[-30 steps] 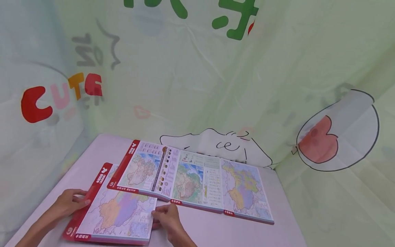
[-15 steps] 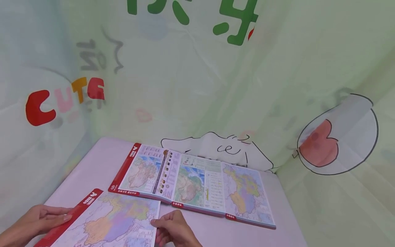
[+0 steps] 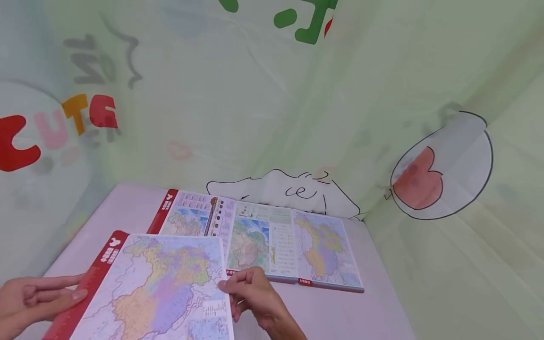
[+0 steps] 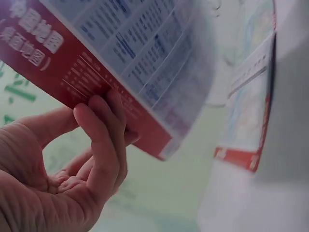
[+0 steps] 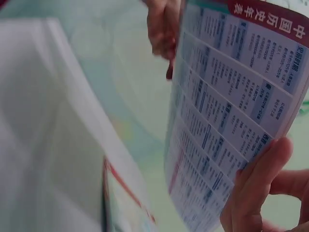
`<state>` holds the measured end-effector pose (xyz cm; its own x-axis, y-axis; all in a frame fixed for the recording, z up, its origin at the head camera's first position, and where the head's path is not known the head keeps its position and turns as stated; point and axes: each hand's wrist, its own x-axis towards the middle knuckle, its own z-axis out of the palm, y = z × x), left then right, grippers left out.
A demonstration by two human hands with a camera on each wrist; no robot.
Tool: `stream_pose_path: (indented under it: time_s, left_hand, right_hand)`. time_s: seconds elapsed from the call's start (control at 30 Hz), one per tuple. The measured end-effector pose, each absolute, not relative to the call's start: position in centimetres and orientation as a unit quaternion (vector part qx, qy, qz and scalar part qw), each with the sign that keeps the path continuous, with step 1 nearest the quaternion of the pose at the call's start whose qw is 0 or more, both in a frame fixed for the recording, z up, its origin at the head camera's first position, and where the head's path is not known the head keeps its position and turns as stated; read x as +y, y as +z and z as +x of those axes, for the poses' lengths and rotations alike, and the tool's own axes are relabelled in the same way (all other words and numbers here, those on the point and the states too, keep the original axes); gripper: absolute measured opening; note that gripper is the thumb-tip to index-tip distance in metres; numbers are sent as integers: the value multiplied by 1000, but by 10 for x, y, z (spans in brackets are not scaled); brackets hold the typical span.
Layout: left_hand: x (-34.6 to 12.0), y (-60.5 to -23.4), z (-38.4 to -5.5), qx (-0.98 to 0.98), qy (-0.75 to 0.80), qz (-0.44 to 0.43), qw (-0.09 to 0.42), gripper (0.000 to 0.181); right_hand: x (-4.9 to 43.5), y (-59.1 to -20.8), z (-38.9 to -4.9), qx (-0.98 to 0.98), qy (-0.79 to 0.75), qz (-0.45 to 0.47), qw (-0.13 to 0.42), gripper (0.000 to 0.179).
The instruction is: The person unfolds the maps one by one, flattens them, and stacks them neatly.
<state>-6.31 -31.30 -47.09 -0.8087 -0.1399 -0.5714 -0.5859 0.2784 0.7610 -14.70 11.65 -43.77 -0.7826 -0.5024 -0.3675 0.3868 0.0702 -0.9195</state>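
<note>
Both hands hold a folded map (image 3: pixel 157 283) with a red strip along its left edge, raised toward the person. The left hand (image 3: pixel 36 302) grips the red strip, thumb on the upper face and fingers behind. Opposite it, the right hand (image 3: pixel 259 297) pinches the right edge of the map. The underside, dense with printed text, shows in the left wrist view (image 4: pixel 130 53) and the right wrist view. Behind, a second map (image 3: pixel 323 248) lies spread in a row of panels on the table; the held map overlaps its front left part in the head view.
The table (image 3: pixel 340 316) has a pale, pinkish top. Fabric walls (image 3: pixel 204 108) with printed letters and cartoon figures stand close behind it and on both sides. The spread map reaches near the back wall.
The map has come up off the table and toward the person, tilting to face the head camera. Both hands rose with it, still gripping its edges. The head view has shifted slightly.
</note>
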Motion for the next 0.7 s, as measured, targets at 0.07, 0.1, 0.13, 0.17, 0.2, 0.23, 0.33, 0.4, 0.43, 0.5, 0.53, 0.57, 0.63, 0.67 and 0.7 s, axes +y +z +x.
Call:
stream_pose_path:
  time_s: [0.07, 0.1, 0.13, 0.17, 0.2, 0.23, 0.33, 0.4, 0.43, 0.5, 0.53, 0.57, 0.63, 0.67, 0.7]
  left_hand:
    - [-286, -461, -78, 792, 549, -202, 176, 96]
    - [-273, -458, -87, 803, 544, -186, 156, 94]
    - [-261, -455, -96, 816, 536, -173, 134, 90]
    - [-249, -455, -106, 824, 532, -159, 111, 87]
    - [-238, -456, -117, 831, 530, -145, 89, 82]
    - [-228, -459, -128, 836, 529, -130, 64, 78]
    - [-200, -474, -158, 848, 520, -97, -6, 64]
    - [-184, -487, -176, 853, 512, -90, -39, 56]
    - [-178, -495, -185, 855, 509, -90, -49, 54]
    - [-168, -511, -201, 863, 493, -86, -63, 50]
    - [-163, -519, -208, 866, 488, -89, -67, 48]
    - [-159, -527, -216, 868, 484, -90, -68, 46]
    - [-151, -542, -228, 873, 474, -92, -72, 44]
    - [-148, -549, -233, 875, 469, -96, -75, 44]
    - [-145, -555, -237, 877, 464, -101, -80, 43]
  right_hand:
    - [126, -442, -160, 692, -672, -50, 260, 19]
    - [131, -445, -167, 711, -663, -52, 227, 20]
    - [136, -448, -174, 730, -652, -52, 196, 21]
    - [141, -451, -181, 749, -640, -52, 164, 22]
    - [145, -455, -188, 768, -625, -50, 131, 22]
    - [150, -459, -195, 784, -610, -47, 101, 22]
    - [161, -472, -216, 814, -579, -27, 43, 21]
    - [166, -481, -230, 820, -571, -16, 26, 20]
    - [168, -487, -236, 822, -569, -11, 22, 20]
    - [172, -499, -249, 826, -563, 1, 18, 19]
    - [174, -505, -255, 831, -556, 7, 15, 18]
    - [176, -511, -261, 835, -549, 13, 11, 18]
    - [179, -523, -270, 848, -529, 30, 0, 17]
    - [180, -528, -274, 853, -520, 39, -7, 16]
    - [181, -532, -277, 857, -513, 49, -15, 15]
